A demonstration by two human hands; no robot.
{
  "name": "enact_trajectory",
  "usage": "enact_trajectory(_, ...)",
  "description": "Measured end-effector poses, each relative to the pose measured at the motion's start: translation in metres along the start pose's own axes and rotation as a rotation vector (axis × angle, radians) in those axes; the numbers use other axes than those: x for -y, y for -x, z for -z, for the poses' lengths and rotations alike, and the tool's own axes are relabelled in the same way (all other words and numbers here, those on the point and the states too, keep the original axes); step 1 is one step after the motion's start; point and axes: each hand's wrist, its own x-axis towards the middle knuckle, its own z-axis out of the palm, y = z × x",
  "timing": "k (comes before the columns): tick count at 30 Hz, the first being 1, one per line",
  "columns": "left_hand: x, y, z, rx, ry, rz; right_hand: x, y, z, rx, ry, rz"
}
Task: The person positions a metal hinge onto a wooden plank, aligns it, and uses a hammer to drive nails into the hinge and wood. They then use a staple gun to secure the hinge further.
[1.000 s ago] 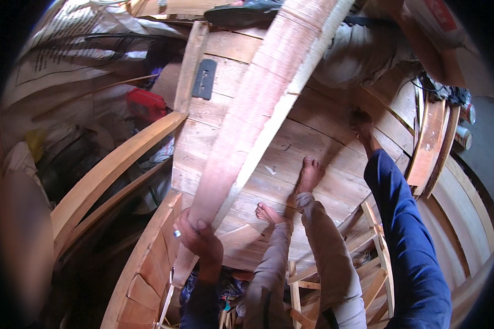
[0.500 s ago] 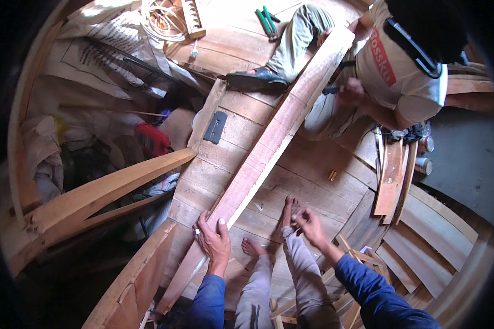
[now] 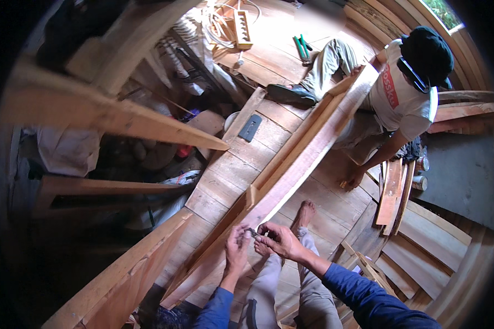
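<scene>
Cans (image 3: 420, 183) right of timber beam (image 3: 311, 153), pliers (image 3: 299, 48) left

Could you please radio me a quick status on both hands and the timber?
Left hand and right hand pinching a small dark item, kind unclear. Long timber slants over floorboards. Co-worker seated by its far end.

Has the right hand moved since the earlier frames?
Yes: the right hand moved left, farther from the narrow boards, and is now beside the left hand.

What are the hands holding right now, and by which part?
A small dark item seems pinched between the left hand and right hand; what it is, and which part they grip, cannot be told.
</scene>
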Motion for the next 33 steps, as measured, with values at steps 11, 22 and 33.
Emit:
enact_trajectory(11,0.053,0.061,0.071,-0.580,-0.133,-0.079,-0.058,-0.032,-0.084,0.035,0.993,0.601)
enact_trajectory(22,0.106,0.217,0.189,-0.641,-0.667,0.229,-0.049,-0.059,-0.148,-0.025,1.170,0.543)
enact_trajectory(33,0.176,0.282,0.268,-0.754,-0.831,0.196,-0.062,-0.052,-0.147,-0.119,1.244,0.613)
